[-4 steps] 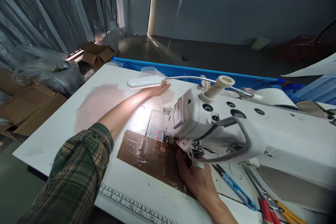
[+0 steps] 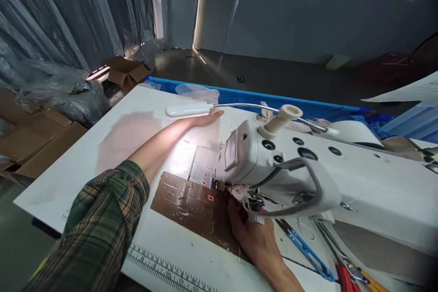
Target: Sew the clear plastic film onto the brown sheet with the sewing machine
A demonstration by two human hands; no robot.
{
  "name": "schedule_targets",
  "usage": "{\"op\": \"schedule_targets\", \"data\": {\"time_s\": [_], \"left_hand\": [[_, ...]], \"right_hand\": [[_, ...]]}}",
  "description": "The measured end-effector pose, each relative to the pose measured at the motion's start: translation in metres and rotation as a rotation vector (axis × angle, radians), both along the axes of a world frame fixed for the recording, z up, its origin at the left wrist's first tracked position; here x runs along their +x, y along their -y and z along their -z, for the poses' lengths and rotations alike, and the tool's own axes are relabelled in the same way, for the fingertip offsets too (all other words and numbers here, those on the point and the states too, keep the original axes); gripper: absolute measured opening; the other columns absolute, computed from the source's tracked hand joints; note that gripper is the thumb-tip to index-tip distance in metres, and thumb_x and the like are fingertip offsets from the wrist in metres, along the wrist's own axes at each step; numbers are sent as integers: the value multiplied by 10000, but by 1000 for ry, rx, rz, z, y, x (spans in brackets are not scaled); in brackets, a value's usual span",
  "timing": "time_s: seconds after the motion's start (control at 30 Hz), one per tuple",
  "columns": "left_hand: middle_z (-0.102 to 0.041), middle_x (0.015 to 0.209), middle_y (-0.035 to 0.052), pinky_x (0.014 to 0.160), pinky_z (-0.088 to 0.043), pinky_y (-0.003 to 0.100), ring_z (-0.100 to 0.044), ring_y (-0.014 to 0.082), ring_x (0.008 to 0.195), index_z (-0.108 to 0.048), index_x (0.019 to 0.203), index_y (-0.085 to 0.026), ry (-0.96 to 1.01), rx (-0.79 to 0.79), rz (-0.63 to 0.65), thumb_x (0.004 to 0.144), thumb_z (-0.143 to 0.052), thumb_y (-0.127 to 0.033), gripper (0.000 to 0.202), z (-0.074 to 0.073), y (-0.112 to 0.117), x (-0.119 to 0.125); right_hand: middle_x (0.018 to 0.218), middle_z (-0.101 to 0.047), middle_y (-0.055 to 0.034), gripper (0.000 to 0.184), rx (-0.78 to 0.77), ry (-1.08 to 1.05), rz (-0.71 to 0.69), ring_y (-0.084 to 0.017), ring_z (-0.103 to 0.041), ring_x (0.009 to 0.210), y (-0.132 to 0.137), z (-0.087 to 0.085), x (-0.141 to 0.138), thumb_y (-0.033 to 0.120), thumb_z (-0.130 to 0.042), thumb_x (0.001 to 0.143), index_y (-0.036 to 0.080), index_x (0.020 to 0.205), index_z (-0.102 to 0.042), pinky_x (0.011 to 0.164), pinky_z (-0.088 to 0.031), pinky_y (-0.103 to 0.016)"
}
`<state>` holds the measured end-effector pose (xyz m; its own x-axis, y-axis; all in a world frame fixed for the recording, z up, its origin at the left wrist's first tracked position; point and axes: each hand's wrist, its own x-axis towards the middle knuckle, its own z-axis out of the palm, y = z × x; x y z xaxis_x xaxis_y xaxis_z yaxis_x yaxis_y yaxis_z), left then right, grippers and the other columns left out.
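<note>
My left hand (image 2: pixel 207 118) reaches past the needle end of a white sewing machine (image 2: pixel 253 150). Its fingers are stretched out flat on sheer pale fabric (image 2: pixel 195 133), partly behind the white lamp head (image 2: pixel 188 110). My right hand (image 2: pixel 256 237) lies in front of the needle area, thumb beside a brown taped plate (image 2: pixel 191 205). The machine hides most of its fingertips, so what they hold cannot be made out. A clear plate with red arrow marks (image 2: pixel 201 171) lies left of the presser foot area.
Blue-handled snips (image 2: pixel 308 248) and red- and orange-handled tools (image 2: pixel 347 273) lie to the right. A ruler scale (image 2: pixel 167 271) runs along the front of the white table (image 2: pixel 44 191). Cardboard boxes (image 2: pixel 126 72) and plastic wrap stand on the left.
The sheer fabric bulges more beyond the lamp at the table's far edge. My left fingers look straighter. My right hand stays in nearly the same place, and the view has shifted slightly.
</note>
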<state>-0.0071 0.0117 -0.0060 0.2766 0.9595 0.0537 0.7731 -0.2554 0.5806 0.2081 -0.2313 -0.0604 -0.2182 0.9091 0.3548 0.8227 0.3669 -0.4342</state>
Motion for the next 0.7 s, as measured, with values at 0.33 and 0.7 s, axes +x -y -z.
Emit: {"op": "schedule_targets", "data": {"time_s": [0.33,0.7], "left_hand": [[-646,1114,137,913,-466,379,-605,273,1065,-613,1112,-143,-269,309,184,964,-334,-365,386,-17,77,-11],[-582,1184,112,940,-467,320,-569,208,1086,-602,1088,-171,-442,237,295,937,-387,-209,265,-14,144,-62]], "right_hand": [[926,-690,-85,295,-40,32,-13,-229,-661,708,-2,-3,-2,321,-430,873,225,931,-703,619,-514,-334],[930,-655,-83,365,-68,40,-31,-192,-633,662,0,-14,-8,318,-374,888,192,1054,-674,593,-485,-313]]}}
